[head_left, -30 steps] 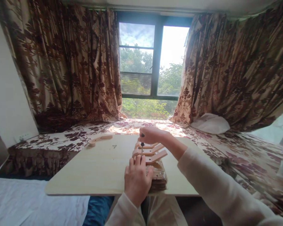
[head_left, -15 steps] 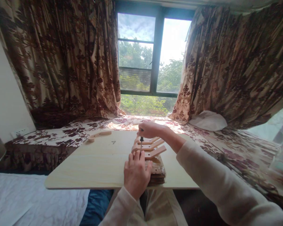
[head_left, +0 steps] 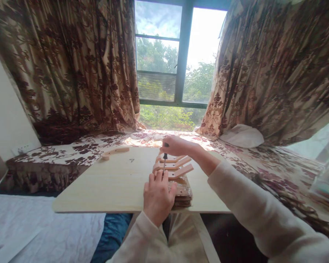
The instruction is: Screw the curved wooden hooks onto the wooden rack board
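Note:
My right hand point(head_left: 175, 145) is wrapped round the dark handle of a screwdriver point(head_left: 165, 156), which stands nearly upright with its shaft pointing down. At the lower end of the shaft, my left hand point(head_left: 159, 195) presses its fingers on the near bent wooden piece point(head_left: 182, 172); the screwdriver's tip is hidden behind these fingers. Several such pale wooden pieces lie side by side, with dark spots like holes or screws. They rest on a brown wooden stack point(head_left: 182, 199), which looks wrapped in clear plastic. My left thumb lies against this stack.
A pale wooden tabletop point(head_left: 98, 193) carries everything. Another bent wooden strip point(head_left: 115, 152) lies at its far left, and a small dark triangular shape point(head_left: 131, 160) is nearer the middle. Beyond are a flower-patterned cloth point(head_left: 79, 144), a white bundle point(head_left: 242, 136), curtains and a window.
The view has tilted down slightly, so the tabletop sits higher in the picture. My right hand has turned a little on the screwdriver handle; my left hand keeps its place.

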A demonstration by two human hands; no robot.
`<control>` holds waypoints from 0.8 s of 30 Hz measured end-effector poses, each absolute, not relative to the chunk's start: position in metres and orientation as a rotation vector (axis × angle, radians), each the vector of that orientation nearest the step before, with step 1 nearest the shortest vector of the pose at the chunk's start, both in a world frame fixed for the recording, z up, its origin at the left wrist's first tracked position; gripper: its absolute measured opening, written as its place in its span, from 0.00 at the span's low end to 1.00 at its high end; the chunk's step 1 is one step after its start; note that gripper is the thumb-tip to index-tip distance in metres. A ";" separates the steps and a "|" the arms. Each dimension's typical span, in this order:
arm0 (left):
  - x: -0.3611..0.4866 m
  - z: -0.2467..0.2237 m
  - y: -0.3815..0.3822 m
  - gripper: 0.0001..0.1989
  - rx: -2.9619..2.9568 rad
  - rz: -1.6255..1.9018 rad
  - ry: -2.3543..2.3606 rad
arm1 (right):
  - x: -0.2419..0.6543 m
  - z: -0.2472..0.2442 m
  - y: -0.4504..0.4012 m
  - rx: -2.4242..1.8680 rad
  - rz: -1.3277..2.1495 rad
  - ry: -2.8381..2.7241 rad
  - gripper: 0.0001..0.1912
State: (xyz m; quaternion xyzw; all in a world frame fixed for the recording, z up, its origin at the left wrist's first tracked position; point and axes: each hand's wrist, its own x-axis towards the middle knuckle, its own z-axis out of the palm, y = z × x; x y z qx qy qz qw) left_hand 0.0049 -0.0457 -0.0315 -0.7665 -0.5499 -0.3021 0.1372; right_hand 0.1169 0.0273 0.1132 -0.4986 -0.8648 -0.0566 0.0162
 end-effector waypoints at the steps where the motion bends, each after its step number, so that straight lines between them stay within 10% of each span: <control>1: 0.005 -0.031 -0.046 0.18 -2.217 -0.873 -1.588 | 0.117 0.116 0.026 -1.539 -0.166 -2.702 0.14; 24: 0.007 -0.029 -0.046 0.19 -2.235 -0.870 -1.608 | 0.114 0.122 0.032 -1.560 -0.148 -2.771 0.15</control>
